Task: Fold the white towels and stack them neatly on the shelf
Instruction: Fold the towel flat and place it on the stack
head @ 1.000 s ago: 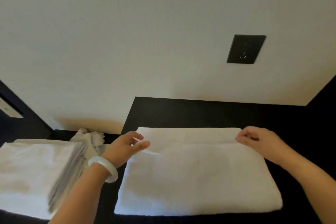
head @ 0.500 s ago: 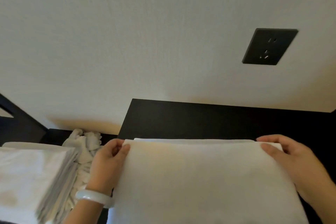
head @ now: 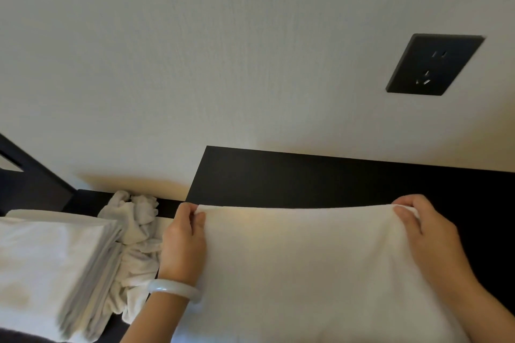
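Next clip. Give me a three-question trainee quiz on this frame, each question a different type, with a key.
1. True or false: the left hand and the right hand each pinch a corner of the white towel.
2. What lies between the stack of folded towels and the left hand? A) crumpled towel B) basket C) bottle
3. Fill in: the bracelet sits on the ___ wrist.
Key: 1 true; 2 A; 3 left.

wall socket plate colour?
Black, or very dark grey: the socket plate on the pale wall, head view.
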Demonstrator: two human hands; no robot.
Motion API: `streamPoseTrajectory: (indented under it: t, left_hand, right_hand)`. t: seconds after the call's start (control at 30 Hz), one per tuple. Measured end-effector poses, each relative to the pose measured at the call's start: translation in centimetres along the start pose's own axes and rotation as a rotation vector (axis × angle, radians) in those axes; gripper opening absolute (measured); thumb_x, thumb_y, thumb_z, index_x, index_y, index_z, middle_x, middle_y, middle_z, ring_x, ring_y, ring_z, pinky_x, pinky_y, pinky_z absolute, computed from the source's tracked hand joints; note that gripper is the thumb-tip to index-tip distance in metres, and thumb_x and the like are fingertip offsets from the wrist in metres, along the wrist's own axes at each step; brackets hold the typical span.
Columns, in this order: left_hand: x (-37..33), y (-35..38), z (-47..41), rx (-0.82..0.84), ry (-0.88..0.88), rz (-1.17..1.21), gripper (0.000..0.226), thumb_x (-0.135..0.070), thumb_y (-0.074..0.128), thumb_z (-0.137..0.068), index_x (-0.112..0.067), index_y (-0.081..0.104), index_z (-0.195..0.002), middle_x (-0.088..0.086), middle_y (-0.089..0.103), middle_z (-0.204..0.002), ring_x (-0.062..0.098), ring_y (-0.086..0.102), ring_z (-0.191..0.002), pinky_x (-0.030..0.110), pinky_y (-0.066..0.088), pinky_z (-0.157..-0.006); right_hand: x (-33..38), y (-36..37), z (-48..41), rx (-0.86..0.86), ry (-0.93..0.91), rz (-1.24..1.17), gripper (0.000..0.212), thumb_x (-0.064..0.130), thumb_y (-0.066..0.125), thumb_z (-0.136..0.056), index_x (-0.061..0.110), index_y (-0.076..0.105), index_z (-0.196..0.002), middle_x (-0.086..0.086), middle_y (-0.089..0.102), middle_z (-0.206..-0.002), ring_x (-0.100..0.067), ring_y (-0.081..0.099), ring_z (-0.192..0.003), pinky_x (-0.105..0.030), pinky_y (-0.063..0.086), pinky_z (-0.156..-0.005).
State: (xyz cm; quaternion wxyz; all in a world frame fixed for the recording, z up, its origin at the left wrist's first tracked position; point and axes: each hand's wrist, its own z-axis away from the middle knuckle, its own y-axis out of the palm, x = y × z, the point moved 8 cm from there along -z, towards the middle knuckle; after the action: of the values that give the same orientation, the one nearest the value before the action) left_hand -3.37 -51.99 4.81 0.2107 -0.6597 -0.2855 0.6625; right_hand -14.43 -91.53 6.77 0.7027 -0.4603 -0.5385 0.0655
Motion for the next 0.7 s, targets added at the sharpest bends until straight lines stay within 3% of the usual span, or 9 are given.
streamPoseTrajectory:
  t: [0.17, 0.4, 0.5, 0.57, 0.63, 0.7]
  left_hand:
    - [0.7, 0.9, -0.3, 0.0, -0.023, -0.05, 0.008, -0.019, 0.046, -0.101, -0.015, 0.052, -0.097, -0.003, 0.056, -0.078, 0.005, 0.051, -0.071, 0.02, 0.038, -0.059]
    - [0.4, 1.1, -0.7, -0.003, -0.019, -0.137, 0.007, -0.014, 0.048, -0.1, -0.012, 0.053, -0.102, 0.003, 0.058, -0.089, 0.022, 0.056, -0.08, 0.028, 0.04, -0.064]
    - [-2.6, 2.2, 0.3, -0.023, 0.226, -0.446, 0.034, -0.003, 0.068, -0.08, -0.004, 0.059, -0.113, 0.015, 0.058, -0.108, 0.032, 0.058, -0.093, 0.043, 0.052, -0.081]
    - [-5.9, 4.2, 2.3, 0.007, 0.43, -0.475, 0.047, -0.01, 0.079, -0.071, -0.008, 0.063, -0.116, 0.012, 0.061, -0.116, 0.032, 0.062, -0.103, 0.04, 0.047, -0.094]
    - [-10.4, 7.4, 6.0, 0.195, 0.68, -0.397, 0.047, -0.02, 0.075, -0.079, -0.015, 0.062, -0.123, 0.008, 0.059, -0.131, 0.029, 0.057, -0.122, 0.038, 0.032, -0.113]
    - [-13.3, 11.5, 10.0, 0.476, 0.874, -0.416, 0.048, -0.034, 0.051, -0.098, -0.024, 0.042, -0.144, -0.001, 0.031, -0.157, 0.021, 0.023, -0.147, 0.045, 0.001, -0.119]
  right_hand:
    - [-0.7, 1.7, 0.1, -0.017, 0.032, 0.143, 0.008, 0.025, 0.048, -0.101, 0.025, 0.052, -0.095, 0.001, 0.057, -0.09, -0.009, 0.053, -0.076, -0.03, 0.042, -0.06]
    - [-0.5, 2.3, -0.2, -0.026, 0.025, 0.269, 0.013, 0.028, 0.042, -0.102, 0.021, 0.052, -0.099, -0.001, 0.054, -0.097, -0.007, 0.05, -0.071, -0.028, 0.04, -0.057]
    - [-0.4, 2.4, -0.2, -0.024, 0.069, 0.287, 0.013, 0.029, 0.045, -0.102, 0.018, 0.052, -0.105, -0.003, 0.055, -0.098, -0.008, 0.046, -0.068, -0.028, 0.037, -0.056]
    - [-0.5, 2.1, -0.2, -0.028, 0.14, 0.246, 0.023, 0.03, 0.049, -0.101, 0.016, 0.05, -0.118, -0.004, 0.055, -0.1, -0.013, 0.048, -0.073, -0.03, 0.04, -0.061]
    - [-1.0, 1.7, 0.0, -0.009, 0.254, 0.133, 0.038, 0.032, 0.054, -0.098, 0.017, 0.043, -0.132, -0.009, 0.056, -0.109, -0.021, 0.054, -0.088, -0.036, 0.047, -0.073]
    - [-1.6, 1.0, 0.5, 0.01, 0.346, 0.031, 0.048, 0.033, 0.057, -0.097, 0.019, 0.039, -0.139, -0.007, 0.056, -0.111, -0.024, 0.057, -0.097, -0.043, 0.05, -0.081]
